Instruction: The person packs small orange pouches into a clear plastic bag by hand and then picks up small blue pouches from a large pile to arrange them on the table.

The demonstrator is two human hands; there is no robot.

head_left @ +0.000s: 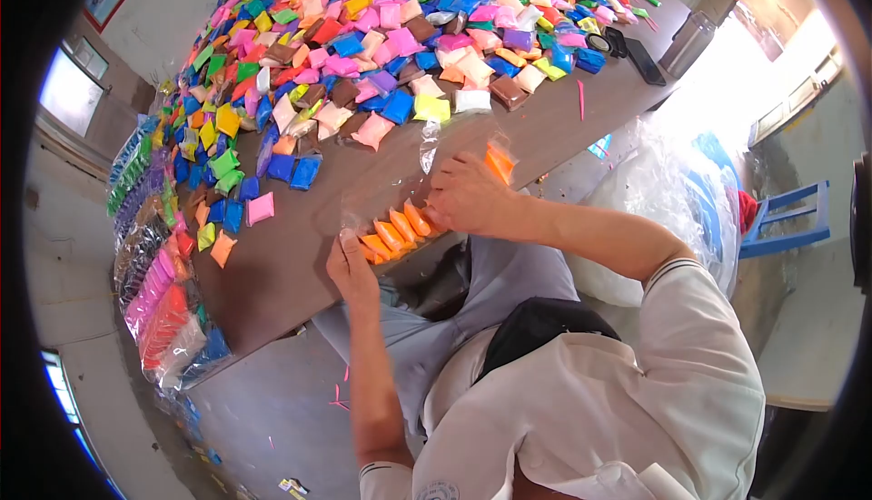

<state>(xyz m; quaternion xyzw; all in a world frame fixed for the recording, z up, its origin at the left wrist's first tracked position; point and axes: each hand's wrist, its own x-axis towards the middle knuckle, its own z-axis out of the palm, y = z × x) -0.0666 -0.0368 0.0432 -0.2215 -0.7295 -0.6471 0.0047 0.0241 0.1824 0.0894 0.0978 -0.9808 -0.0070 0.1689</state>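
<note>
A long clear plastic bag (427, 150) lies on the brown table (291, 264) near its front edge, with a row of orange packets (395, 227) inside it. My left hand (350, 268) pinches the near end of the bag beside the row. My right hand (465, 196) rests on the bag at the other end of the row, fingers closed over the plastic and packets. More orange packets (498, 162) show just beyond my right hand. What lies under my right palm is hidden.
A big heap of small coloured packets (381, 37) covers the far table. Filled bags of sorted packets (154, 291) line the left edge. A black phone (645, 61), a metal canister (688, 41) and a pink stick (581, 99) lie to the right. A large clear sack (672, 191) and a blue chair (786, 218) stand beside me.
</note>
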